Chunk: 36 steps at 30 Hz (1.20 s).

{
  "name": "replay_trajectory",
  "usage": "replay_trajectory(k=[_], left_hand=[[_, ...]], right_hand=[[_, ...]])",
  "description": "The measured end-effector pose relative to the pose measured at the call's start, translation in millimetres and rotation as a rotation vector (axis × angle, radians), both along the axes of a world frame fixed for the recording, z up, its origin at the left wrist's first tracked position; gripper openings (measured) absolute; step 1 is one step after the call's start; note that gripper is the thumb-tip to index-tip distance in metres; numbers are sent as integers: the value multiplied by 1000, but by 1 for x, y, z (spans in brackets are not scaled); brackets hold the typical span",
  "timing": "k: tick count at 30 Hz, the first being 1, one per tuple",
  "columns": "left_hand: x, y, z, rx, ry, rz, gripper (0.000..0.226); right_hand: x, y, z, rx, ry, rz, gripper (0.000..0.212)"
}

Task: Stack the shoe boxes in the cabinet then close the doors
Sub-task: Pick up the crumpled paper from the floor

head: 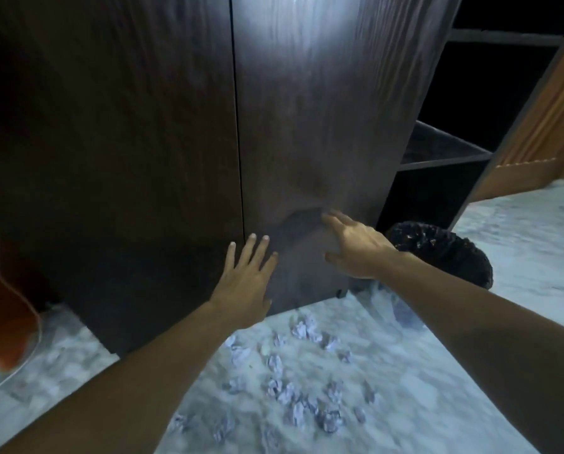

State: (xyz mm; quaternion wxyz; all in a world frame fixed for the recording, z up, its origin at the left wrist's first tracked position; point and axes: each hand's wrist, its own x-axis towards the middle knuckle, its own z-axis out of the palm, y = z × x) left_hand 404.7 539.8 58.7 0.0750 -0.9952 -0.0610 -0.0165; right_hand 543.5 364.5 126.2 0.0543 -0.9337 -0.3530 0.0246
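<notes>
1. While both cabinet doors stand shut with a thin seam between them, the left hand (246, 276) lies flat on the cabinet (143, 142) near its bottom edge, fingers straight and spread, fingertips at the seam.
2. The right hand (356, 247) presses the right door (323, 109) low down, fingers straight, holding nothing.
3. Neither grip has hold of anything; both are open palms against the wood.
4. No shoe boxes can be seen; the doors hide the inside of the cabinet.
5. Right of the cabinet, an open shelf unit (444, 152) shows dark shelves.
6. A dark basket (444, 250) sits on the floor (519, 240) just beside the cabinet's right bottom corner.
7. Crumpled paper bits (300, 371) lie scattered on the floor below the hands.
8. An orange object (2, 290) with a thin cord stands at the left edge.
</notes>
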Motion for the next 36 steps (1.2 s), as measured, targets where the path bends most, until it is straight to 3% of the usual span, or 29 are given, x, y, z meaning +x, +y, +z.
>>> replay_trajectory(k=[7,13,15,27,36], left_hand=[[29,-43,-89,-247,259,112,84],[49,-79,-150,-348,344,194,86],[53,-89,-160,-383,354,228,85],[30,-113,-223,-501,286,400,80],[-23,-116,-281,-525,-17,457,87]], right_hand=[[35,-56,-117,-136,218,-51,59],[60,-91,-179,-59,83,14,47],[67,-99,-188,-23,131,18,49],[50,-114,-262,-44,329,109,54],[-3,-138,-334,10,338,115,79]])
